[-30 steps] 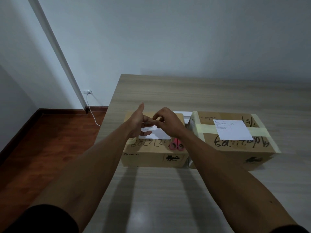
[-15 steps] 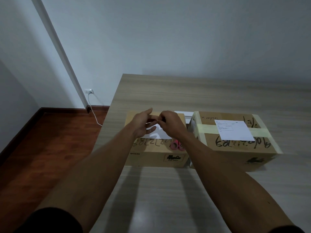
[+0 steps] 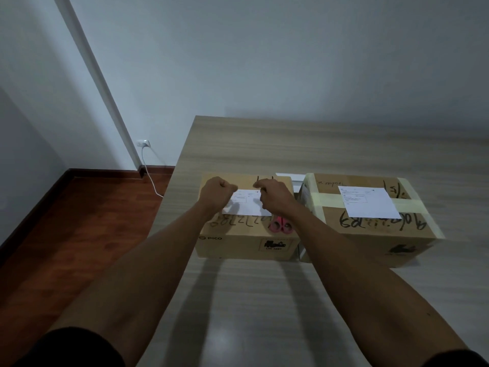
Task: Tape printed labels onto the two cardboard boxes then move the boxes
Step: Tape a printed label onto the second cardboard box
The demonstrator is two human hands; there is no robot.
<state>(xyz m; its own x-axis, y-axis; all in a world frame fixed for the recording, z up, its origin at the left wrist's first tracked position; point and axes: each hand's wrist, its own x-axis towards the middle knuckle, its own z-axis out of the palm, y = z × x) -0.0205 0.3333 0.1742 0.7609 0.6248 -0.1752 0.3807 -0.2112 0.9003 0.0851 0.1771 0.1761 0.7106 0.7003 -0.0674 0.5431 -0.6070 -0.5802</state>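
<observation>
Now your left hand [image 3: 215,193] and right hand [image 3: 272,197] are curled, apart, above the label [image 3: 248,206] on the left box [image 3: 246,234]; tape between them I cannot see. Paper is light and slides; press its corners. The right box [image 3: 370,221] stands just beside.

The counter [image 3: 264,300] has lots of bare room along its near edge, in front of both boxes, and a wide bare strip behind them up to the far edge by the wall. The left box [image 3: 238,242] sits close to the counter's left edge. The right box [image 3: 370,234] stands just beside it, with only a thin gap between (too thin for hands). Pink scissors [image 3: 280,225] lie on the left box's top.
</observation>
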